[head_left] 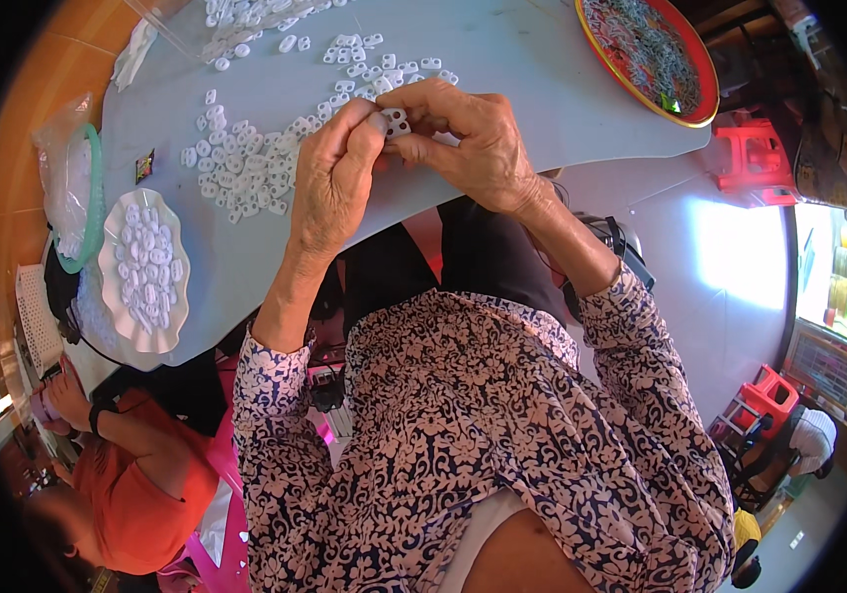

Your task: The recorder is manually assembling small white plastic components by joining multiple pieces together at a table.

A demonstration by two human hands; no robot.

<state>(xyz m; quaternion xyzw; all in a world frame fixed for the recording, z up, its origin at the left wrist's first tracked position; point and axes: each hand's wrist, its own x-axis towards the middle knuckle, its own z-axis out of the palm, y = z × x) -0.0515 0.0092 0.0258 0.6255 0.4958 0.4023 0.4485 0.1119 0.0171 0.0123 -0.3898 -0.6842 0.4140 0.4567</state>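
Note:
Both my hands meet above the near edge of the table. The thumb and fingers of my left hand point(336, 178) pinch a small white plastic piece with dark holes point(397, 123). From the other side my right hand point(478, 143) grips the same piece, its thumb below and its index finger curled over the top. My fingers cover part of the piece. Just left of my left hand, a loose pile of similar white two-holed pieces point(245, 163) is spread on the table, and more of them point(381, 64) lie beyond my fingers.
A scalloped white dish point(172, 341) of white oval parts stands at the left, near a green-rimmed basket point(95, 212) with a plastic bag. At the far right is a red tray point(708, 84) of thin grey pieces. Someone in orange point(151, 484) sits at the lower left.

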